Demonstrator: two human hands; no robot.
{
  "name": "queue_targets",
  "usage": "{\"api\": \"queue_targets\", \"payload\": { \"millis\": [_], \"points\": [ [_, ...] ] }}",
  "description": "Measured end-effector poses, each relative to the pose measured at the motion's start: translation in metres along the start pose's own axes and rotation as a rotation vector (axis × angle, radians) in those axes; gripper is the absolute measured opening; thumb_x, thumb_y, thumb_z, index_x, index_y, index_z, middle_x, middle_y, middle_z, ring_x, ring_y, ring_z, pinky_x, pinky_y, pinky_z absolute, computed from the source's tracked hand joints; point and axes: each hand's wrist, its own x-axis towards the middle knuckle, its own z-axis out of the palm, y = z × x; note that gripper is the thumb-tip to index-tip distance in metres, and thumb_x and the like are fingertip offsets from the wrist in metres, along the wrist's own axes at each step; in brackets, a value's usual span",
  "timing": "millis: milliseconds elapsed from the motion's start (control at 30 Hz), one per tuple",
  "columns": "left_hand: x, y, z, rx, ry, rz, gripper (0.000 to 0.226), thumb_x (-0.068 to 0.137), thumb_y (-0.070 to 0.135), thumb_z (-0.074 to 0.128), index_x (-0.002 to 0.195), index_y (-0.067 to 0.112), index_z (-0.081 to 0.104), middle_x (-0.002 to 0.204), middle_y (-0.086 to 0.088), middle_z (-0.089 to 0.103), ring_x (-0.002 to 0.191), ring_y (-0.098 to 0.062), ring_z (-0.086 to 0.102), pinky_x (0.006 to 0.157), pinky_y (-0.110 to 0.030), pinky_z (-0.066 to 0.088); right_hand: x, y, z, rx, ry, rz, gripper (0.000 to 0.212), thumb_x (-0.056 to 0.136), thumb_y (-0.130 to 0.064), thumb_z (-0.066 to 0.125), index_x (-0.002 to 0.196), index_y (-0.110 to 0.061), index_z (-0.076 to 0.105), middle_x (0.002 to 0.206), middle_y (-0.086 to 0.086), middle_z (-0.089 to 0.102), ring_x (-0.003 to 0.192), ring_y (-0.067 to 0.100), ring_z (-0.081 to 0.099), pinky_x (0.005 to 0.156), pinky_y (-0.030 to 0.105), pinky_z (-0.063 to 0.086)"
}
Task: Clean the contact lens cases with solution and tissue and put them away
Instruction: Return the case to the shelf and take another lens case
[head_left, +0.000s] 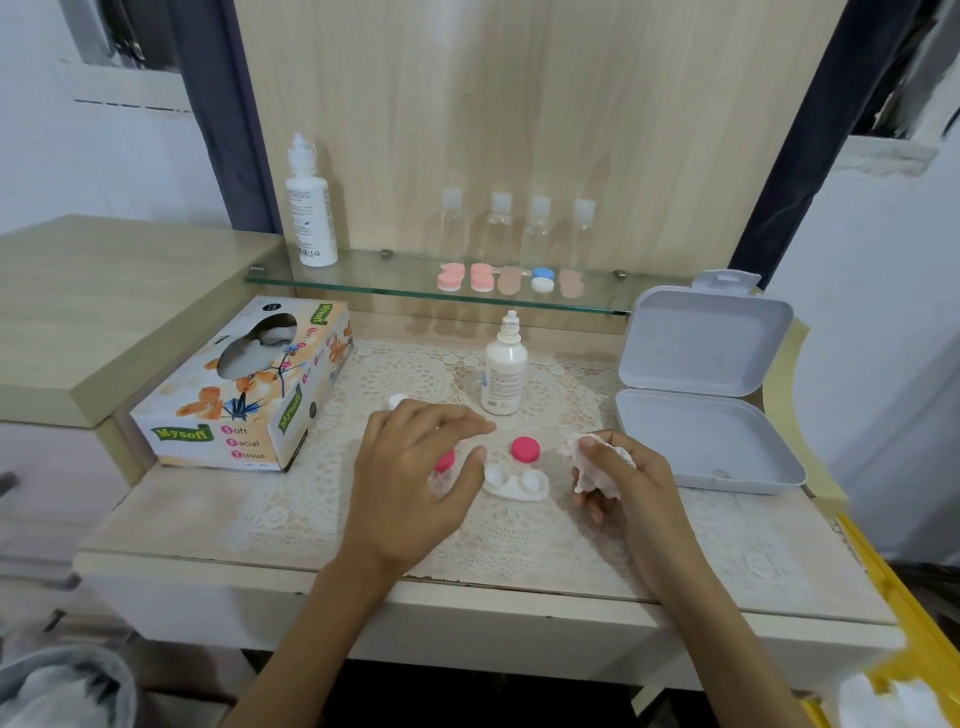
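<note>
The white lens case (517, 483) is seen lying open on the lace mat (519, 540), btw. the two hands, w/ both wells uncovered. One pink cap (524, 449) is set just behind it, apart from it. A 2nd pink cap (445, 460) is mostly hidden under the left hand (415, 467), whose fingers are held out fairly straight and spread; whether the cap is touched can't be told. A crumpled tissue (597, 460) is pinched in the right hand (623, 488), fingers curled round it.

The small solution bottle (504, 374) is stood upright behind the case, uncapped; a white cap (399, 401) is left near the tissue box (244, 384) on the L side. An open grey storage box (706, 441) is placed on the R side, lid up. On the glass shelf (363, 283) a large bottle (310, 208), four clear bottles (519, 228) and a row of lens cases (511, 280) are lined up.
</note>
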Motion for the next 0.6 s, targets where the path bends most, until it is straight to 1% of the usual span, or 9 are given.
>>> {"api": "queue_targets", "payload": {
  "millis": [33, 100, 200, 233, 300, 433, 500, 567, 600],
  "points": [
    [0.0, 0.0, -0.002, -0.021, 0.016, -0.014, 0.022, 0.084, 0.03, 0.057, 0.101, 0.023, 0.071, 0.104, 0.015, 0.065, 0.1, -0.004, 0.055, 0.088, -0.027, 0.035, 0.0, 0.0, 0.0, 0.01, 0.007, 0.008, 0.026, 0.092, -0.019, 0.055, 0.072, -0.003, 0.054, 0.063, 0.014, 0.049, 0.052, 0.023, 0.046, 0.052, 0.032, 0.036],
    [0.001, -0.002, -0.007, -0.06, -0.021, -0.061, 0.024, 0.084, 0.03, 0.057, 0.103, 0.026, 0.07, 0.107, 0.018, 0.064, 0.103, 0.0, 0.054, 0.091, -0.027, 0.036, -0.001, 0.0, 0.001, 0.001, 0.024, -0.004, 0.027, 0.091, -0.017, 0.055, 0.068, -0.003, 0.053, 0.066, 0.015, 0.048, 0.058, 0.025, 0.045, 0.056, 0.034, 0.036],
    [0.001, -0.006, -0.015, -0.099, -0.114, -0.129, 0.025, 0.084, 0.035, 0.056, 0.105, 0.03, 0.069, 0.106, 0.021, 0.063, 0.104, 0.003, 0.054, 0.092, -0.029, 0.042, -0.002, -0.003, 0.004, -0.04, 0.054, -0.061, 0.022, 0.09, -0.017, 0.059, 0.076, -0.001, 0.063, 0.077, 0.011, 0.058, 0.073, 0.022, 0.054, 0.068, 0.033, 0.042],
    [0.0, -0.007, -0.018, -0.107, -0.133, -0.142, 0.024, 0.084, 0.034, 0.057, 0.104, 0.03, 0.069, 0.104, 0.021, 0.064, 0.102, 0.002, 0.056, 0.09, -0.03, 0.045, -0.002, -0.006, 0.007, -0.058, 0.068, -0.081, 0.019, 0.09, -0.016, 0.059, 0.079, -0.003, 0.067, 0.082, 0.008, 0.063, 0.078, 0.018, 0.058, 0.072, 0.029, 0.043],
    [-0.002, -0.01, -0.027, -0.121, -0.151, -0.15, 0.022, 0.084, 0.031, 0.061, 0.104, 0.029, 0.07, 0.1, 0.021, 0.065, 0.096, 0.0, 0.059, 0.085, -0.034, 0.05, -0.003, -0.012, 0.015, -0.087, 0.064, -0.116, 0.016, 0.09, -0.016, 0.059, 0.083, -0.009, 0.072, 0.09, 0.003, 0.067, 0.082, 0.008, 0.06, 0.075, 0.022, 0.043],
    [-0.009, -0.019, -0.053, -0.116, -0.166, -0.136, 0.025, 0.084, 0.033, 0.058, 0.105, 0.026, 0.07, 0.097, 0.018, 0.067, 0.093, -0.003, 0.061, 0.08, -0.035, 0.051, -0.008, -0.024, 0.043, -0.055, -0.072, -0.167, 0.012, 0.088, -0.017, 0.062, 0.091, -0.015, 0.074, 0.093, -0.003, 0.072, 0.087, 0.007, 0.065, 0.07, 0.01, 0.047],
    [-0.013, -0.026, -0.068, -0.092, -0.159, -0.162, 0.025, 0.084, 0.032, 0.058, 0.105, 0.027, 0.069, 0.098, 0.017, 0.067, 0.095, -0.003, 0.06, 0.082, -0.032, 0.051, -0.009, -0.027, 0.061, -0.015, -0.13, -0.163, 0.01, 0.086, -0.017, 0.066, 0.093, -0.016, 0.073, 0.093, -0.003, 0.073, 0.087, 0.009, 0.066, 0.069, 0.013, 0.05],
    [-0.019, -0.032, -0.084, -0.062, -0.129, -0.193, 0.024, 0.084, 0.033, 0.057, 0.104, 0.027, 0.07, 0.099, 0.017, 0.067, 0.096, -0.003, 0.06, 0.084, -0.032, 0.05, -0.01, -0.028, 0.081, 0.016, -0.18, -0.148, 0.011, 0.081, -0.019, 0.071, 0.091, -0.013, 0.07, 0.091, 0.0, 0.072, 0.086, 0.017, 0.067, 0.072, 0.024, 0.053],
    [-0.022, -0.034, -0.091, -0.046, -0.11, -0.203, 0.024, 0.084, 0.033, 0.057, 0.103, 0.027, 0.07, 0.099, 0.017, 0.068, 0.095, -0.003, 0.06, 0.085, -0.033, 0.05, -0.011, -0.027, 0.091, 0.037, -0.197, -0.141, 0.014, 0.079, -0.018, 0.074, 0.089, -0.011, 0.068, 0.088, 0.001, 0.071, 0.082, 0.02, 0.065, 0.07, 0.026, 0.053]
  ]
}}
